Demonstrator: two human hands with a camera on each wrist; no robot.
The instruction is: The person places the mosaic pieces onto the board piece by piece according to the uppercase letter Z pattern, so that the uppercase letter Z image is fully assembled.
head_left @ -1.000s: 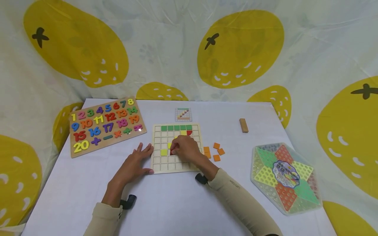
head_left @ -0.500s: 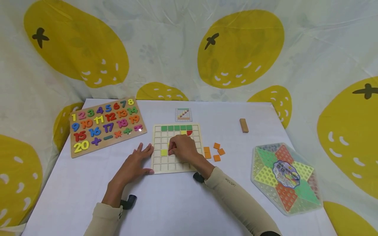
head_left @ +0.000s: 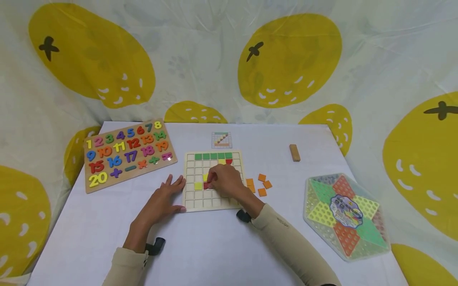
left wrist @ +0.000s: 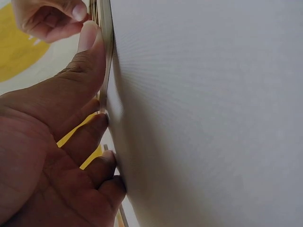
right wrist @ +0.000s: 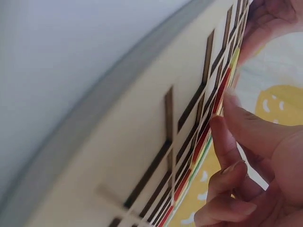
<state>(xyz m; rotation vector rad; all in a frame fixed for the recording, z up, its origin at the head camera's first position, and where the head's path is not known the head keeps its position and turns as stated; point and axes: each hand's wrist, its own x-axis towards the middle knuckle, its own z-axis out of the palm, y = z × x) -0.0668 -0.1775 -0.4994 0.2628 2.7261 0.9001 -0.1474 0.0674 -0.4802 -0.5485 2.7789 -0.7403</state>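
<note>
In the head view, a pale wooden grid board (head_left: 195, 208) lies mid-table. My left hand (head_left: 161, 198) rests at its left side, fingers spread, thumb at the lower left corner. Over the board, my right hand (head_left: 227, 180) has thumb and forefinger on a red tile (head_left: 205, 185), beside a yellow tile (head_left: 198, 186). Green tiles (head_left: 214, 156) line the top row. Another red tile (head_left: 229, 161) shows beneath them; the hand hides other cells. The right wrist view shows the thumb (right wrist: 232, 97) close against the red tiles.
Several orange tiles (head_left: 262, 192) lie right of the board, and a pattern card (head_left: 222, 140) lies behind it. A number puzzle (head_left: 130, 155) is at the left. Farther right are a wooden block (head_left: 294, 152) and a hexagonal game box (head_left: 346, 216).
The right hand shifts slightly left, then back right, its fingertips staying at the red tile. More of that tile shows beside the yellow one. The left hand keeps its place.
</note>
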